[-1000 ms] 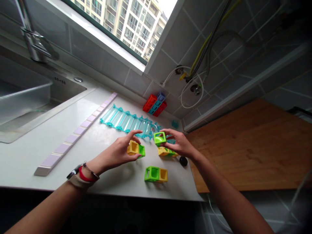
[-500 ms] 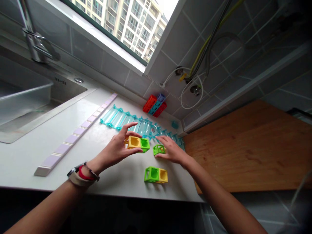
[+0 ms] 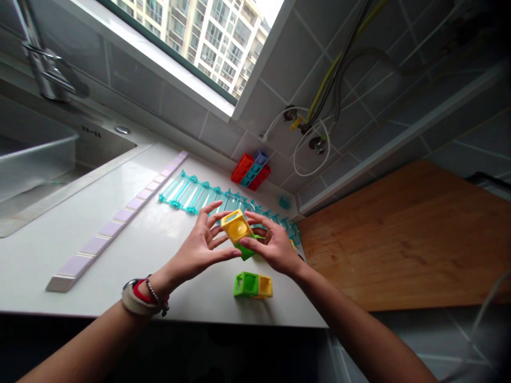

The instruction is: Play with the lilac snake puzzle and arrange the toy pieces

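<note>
Both my hands hold one yellow-and-green cube pair (image 3: 238, 232) lifted above the white counter (image 3: 80, 229), its yellow cube on top and tilted toward me. My left hand (image 3: 197, 250) grips it from the left with fingers spread. My right hand (image 3: 270, 246) grips it from the right. A second green-and-yellow cube pair (image 3: 253, 285) lies on the counter just below my hands, near the front edge. Behind my right hand a bit of another yellow piece (image 3: 293, 244) shows.
A clear teal track strip (image 3: 207, 198) lies behind my hands. Red, blue and teal blocks (image 3: 251, 171) stand against the tiled wall. A strip of lilac tiles (image 3: 120, 215) runs diagonally at left, a steel sink (image 3: 40, 159) beyond it. A wooden board (image 3: 403, 239) lies right.
My left hand lifted the yellow-and-green pair and turned it upright. My right hand left the green cube on the counter and came over to grip the same pair.
</note>
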`<state>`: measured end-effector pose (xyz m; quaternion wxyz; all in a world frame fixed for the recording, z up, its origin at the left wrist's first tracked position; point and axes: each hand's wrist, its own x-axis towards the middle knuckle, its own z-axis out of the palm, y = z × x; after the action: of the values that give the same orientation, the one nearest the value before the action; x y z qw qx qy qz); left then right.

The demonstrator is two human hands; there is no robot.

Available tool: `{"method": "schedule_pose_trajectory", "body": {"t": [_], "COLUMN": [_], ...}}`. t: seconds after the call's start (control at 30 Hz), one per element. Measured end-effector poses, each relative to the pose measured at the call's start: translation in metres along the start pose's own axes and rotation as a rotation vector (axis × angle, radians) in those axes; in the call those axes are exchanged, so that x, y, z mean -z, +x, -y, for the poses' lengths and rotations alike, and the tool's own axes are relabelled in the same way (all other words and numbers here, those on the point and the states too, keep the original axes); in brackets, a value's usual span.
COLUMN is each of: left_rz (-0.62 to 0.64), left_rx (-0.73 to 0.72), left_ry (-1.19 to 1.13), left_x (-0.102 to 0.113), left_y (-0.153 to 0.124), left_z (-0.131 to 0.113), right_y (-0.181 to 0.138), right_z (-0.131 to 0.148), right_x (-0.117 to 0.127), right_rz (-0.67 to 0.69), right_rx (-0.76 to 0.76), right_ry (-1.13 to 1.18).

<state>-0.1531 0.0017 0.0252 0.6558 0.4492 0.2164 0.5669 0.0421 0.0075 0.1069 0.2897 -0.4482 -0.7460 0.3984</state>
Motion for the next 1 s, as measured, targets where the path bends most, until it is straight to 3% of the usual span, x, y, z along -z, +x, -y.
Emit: {"method": "schedule_pose_trajectory", "body": {"t": [0.07, 0.17, 0.3, 0.4, 0.5, 0.67, 0.8, 1.0], "left_rz": [0.024, 0.049, 0.076, 0.078, 0.060, 0.089, 0.148, 0.177], "left_rx": [0.062, 0.067, -0.011, -0.161, -0.255, -0.267, -0.237, -0.148], "left_ry": [-0.009, 0.064, 0.409, 0.794, 1.015, 1.252, 1.342, 1.217], "left_x": [-0.006, -0.014, -0.010, 0.002, 0.014, 0.021, 0.024, 0.023], "left_y": [0.000, -0.003, -0.006, -0.005, 0.001, 0.013, 0.014, 0.010], "left_z": [0.004, 0.007, 0.009, 0.010, 0.015, 0.030, 0.046, 0.056], "right_y": [0.001, 0.005, 0.009, 0.009, 0.004, -0.023, -0.056, -0.094], "right_z": [-0.001, -0.005, -0.008, -0.005, -0.008, -0.036, -0.050, -0.046], "right_x": [-0.001, 0.002, 0.021, 0.039, 0.053, 0.063, 0.062, 0.052], "right_rz": [-0.049, -0.032, 0.064, 0.086, 0.061, -0.067, -0.088, 0.159], "right_rx": [-0.048, -0.053, -0.077, 0.049, 0.147, -0.043, -0.127, -0.182], "right_ry": [0.171, 0.178, 0.068, -0.162, -0.380, -0.177, -0.221, -0.429]}}
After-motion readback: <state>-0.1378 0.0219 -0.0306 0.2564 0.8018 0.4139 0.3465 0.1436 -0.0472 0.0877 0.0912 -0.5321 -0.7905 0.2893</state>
